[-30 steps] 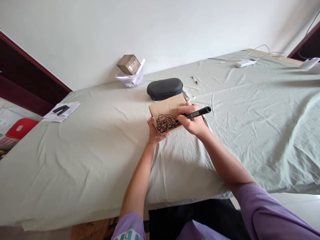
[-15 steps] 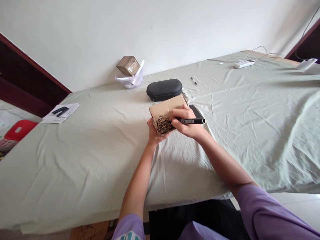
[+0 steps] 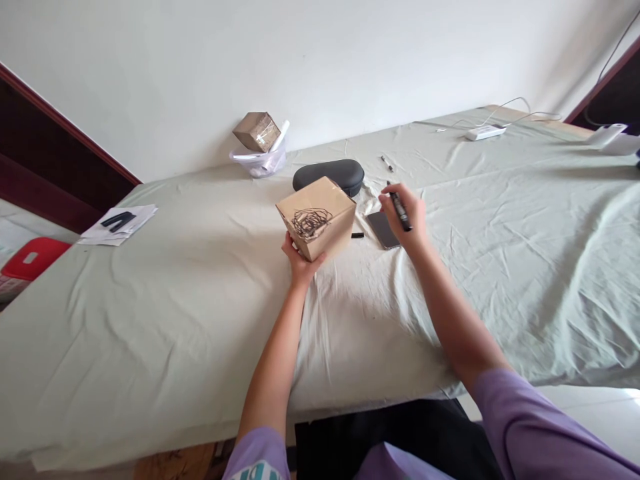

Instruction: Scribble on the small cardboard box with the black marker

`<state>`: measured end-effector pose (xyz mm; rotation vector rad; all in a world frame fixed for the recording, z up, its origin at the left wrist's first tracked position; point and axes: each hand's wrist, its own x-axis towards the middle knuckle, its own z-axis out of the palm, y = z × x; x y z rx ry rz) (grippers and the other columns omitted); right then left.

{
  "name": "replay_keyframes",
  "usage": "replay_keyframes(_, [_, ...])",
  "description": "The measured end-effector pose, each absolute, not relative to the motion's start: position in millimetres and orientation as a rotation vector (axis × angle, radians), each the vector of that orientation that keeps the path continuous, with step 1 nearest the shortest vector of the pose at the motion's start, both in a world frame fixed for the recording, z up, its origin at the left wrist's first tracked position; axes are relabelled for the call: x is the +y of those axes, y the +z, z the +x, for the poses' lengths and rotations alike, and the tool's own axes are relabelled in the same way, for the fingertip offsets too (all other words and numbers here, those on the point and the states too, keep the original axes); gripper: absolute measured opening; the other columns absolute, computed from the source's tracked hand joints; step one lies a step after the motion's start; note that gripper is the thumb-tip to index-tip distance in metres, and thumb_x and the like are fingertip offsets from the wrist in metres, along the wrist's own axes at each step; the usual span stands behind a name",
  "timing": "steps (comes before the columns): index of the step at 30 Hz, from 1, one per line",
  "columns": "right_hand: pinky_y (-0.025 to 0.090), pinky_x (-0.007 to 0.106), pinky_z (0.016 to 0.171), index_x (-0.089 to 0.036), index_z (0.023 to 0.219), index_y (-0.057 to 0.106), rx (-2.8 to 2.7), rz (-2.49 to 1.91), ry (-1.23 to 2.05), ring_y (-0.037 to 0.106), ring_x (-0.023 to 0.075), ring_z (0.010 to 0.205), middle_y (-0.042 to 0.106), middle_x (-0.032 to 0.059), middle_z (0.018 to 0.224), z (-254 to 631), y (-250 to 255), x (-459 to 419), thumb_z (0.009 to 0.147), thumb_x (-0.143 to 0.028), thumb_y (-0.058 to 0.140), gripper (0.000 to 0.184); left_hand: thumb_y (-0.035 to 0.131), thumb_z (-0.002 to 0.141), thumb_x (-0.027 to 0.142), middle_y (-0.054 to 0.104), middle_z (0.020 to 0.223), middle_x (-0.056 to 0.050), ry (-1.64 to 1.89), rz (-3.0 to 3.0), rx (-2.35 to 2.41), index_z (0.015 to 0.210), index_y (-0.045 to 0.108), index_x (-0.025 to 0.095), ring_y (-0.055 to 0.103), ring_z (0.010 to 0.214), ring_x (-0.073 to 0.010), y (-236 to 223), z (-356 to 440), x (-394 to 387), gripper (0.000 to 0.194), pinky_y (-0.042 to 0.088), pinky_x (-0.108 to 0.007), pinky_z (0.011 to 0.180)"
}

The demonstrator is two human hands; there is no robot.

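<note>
A cardboard box [image 3: 334,233] is gripped at its near left corner by my left hand [image 3: 301,265], and it sits tilted. Black scribble [image 3: 311,223] covers part of its upper face. My right hand [image 3: 409,212] is closed around a black marker [image 3: 399,211], held in the air to the right of the box and apart from it. Below that hand a dark phone [image 3: 383,231] lies flat on the cloth. A small black marker cap [image 3: 357,235] rests between box and phone. Behind the box lies a black zip case [image 3: 340,175], partly covered by it.
A clear plastic bowl [image 3: 259,164] with a second cardboard box [image 3: 257,131] on top stands by the wall. Papers with a black stapler [image 3: 119,221] lie at left. A pen [image 3: 387,163] and a white power strip [image 3: 485,133] are farther back on the cloth-covered table [image 3: 175,320].
My right hand has lifted the marker off the box and moved right. The box has turned and shifted slightly left in my left hand, uncovering the phone and the cap.
</note>
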<state>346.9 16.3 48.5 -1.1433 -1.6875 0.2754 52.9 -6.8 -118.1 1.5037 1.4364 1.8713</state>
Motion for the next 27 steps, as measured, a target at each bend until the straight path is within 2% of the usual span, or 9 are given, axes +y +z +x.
replay_keyframes(1, [0.050,0.033,0.079,-0.021,0.126,0.067,-1.840,-1.290,0.234,0.070,0.0216,0.080,0.076,0.0049,0.089,349.5,35.5,25.5,0.108,-0.040,0.054,0.029,0.098,0.057,0.066,0.033,0.162,-0.021,1.881,1.461,1.419,0.167,0.020,0.024,0.044,0.154,-0.0387,-120.4,51.1,-3.8,0.142,0.055,-0.046,0.118])
replay_keyframes(3, [0.048,0.035,0.082,-0.017,0.128,0.071,-1.962,-1.358,0.238,0.073,0.0265,0.090,0.080,0.0124,0.102,347.5,9.1,37.7,0.101,-0.017,0.054,0.031,0.095,0.062,0.068,0.031,0.164,-0.021,1.880,1.400,1.393,0.169,0.015,0.027,0.045,0.154,-0.0370,-125.2,47.8,1.6,0.140,0.056,-0.044,0.118])
replay_keyframes(5, [0.047,0.034,0.088,-0.018,0.124,0.074,-2.116,-1.310,0.267,0.074,0.0276,0.104,0.082,0.0136,0.113,337.4,-13.9,41.5,0.096,-0.005,0.051,0.039,0.094,0.063,0.069,0.032,0.164,-0.020,1.867,1.380,1.388,0.168,0.015,0.029,0.047,0.153,-0.0361,-129.5,45.1,5.5,0.138,0.057,-0.044,0.117])
replay_keyframes(7, [0.045,0.033,0.089,-0.020,0.121,0.076,-2.254,-1.250,0.304,0.073,0.0266,0.111,0.083,0.0117,0.116,324.4,-31.0,39.5,0.095,-0.002,0.049,0.042,0.095,0.061,0.067,0.033,0.164,-0.020,1.862,1.363,1.386,0.168,0.018,0.029,0.048,0.152,-0.0363,-132.7,42.9,7.7,0.137,0.058,-0.044,0.115])
replay_keyframes(12, [0.043,0.033,0.090,-0.018,0.127,0.074,-2.396,-1.242,0.349,0.070,0.0261,0.114,0.081,0.0116,0.121,310.5,-48.0,33.3,0.095,-0.001,0.044,0.046,0.097,0.062,0.056,0.034,0.164,-0.020,1.863,1.345,1.388,0.168,0.017,0.029,0.053,0.149,-0.0356,-135.3,40.2,10.2,0.135,0.058,-0.046,0.115])
replay_keyframes(16, [0.043,0.034,0.093,-0.018,0.126,0.072,-2.364,-1.334,0.344,0.067,0.0265,0.116,0.078,0.0113,0.123,318.9,-48.4,37.3,0.103,-0.014,0.042,0.038,0.097,0.063,0.053,0.033,0.166,-0.021,1.865,1.350,1.390,0.168,0.016,0.028,0.051,0.151,-0.0360,-135.0,40.6,11.2,0.135,0.057,-0.046,0.117])
replay_keyframes(19, [0.043,0.037,0.095,-0.016,0.123,0.074,-2.310,-1.464,0.301,0.063,0.0303,0.114,0.074,0.0152,0.120,325.3,-50.4,41.9,0.101,-0.025,0.052,0.032,0.094,0.067,0.057,0.033,0.167,-0.021,1.862,1.375,1.406,0.169,0.016,0.028,0.049,0.154,-0.0361,-133.6,42.1,9.7,0.132,0.057,-0.046,0.117])
replay_keyframes(23, [0.041,0.045,0.100,-0.017,0.134,0.072,-2.263,-1.598,0.254,0.053,0.0386,0.123,0.067,0.0205,0.130,325.7,-58.0,44.7,0.096,-0.032,0.065,0.042,0.089,0.073,0.061,0.030,0.171,-0.022,1.875,1.448,1.463,0.169,0.012,0.028,0.038,0.162,-0.0365,-129.8,44.6,4.2,0.128,0.056,-0.045,0.118])
replay_keyframes(27, [0.040,0.050,0.102,-0.016,0.128,0.074,-2.178,-1.656,0.260,0.051,0.0409,0.126,0.066,0.0236,0.131,319.8,-64.5,43.5,0.101,-0.025,0.054,0.035,0.082,0.078,0.059,0.026,0.171,-0.023,1.912,1.575,1.571,0.167,0.015,0.026,0.032,0.163,-0.0399,-123.3,43.8,-6.3,0.116,0.048,-0.055,0.124])
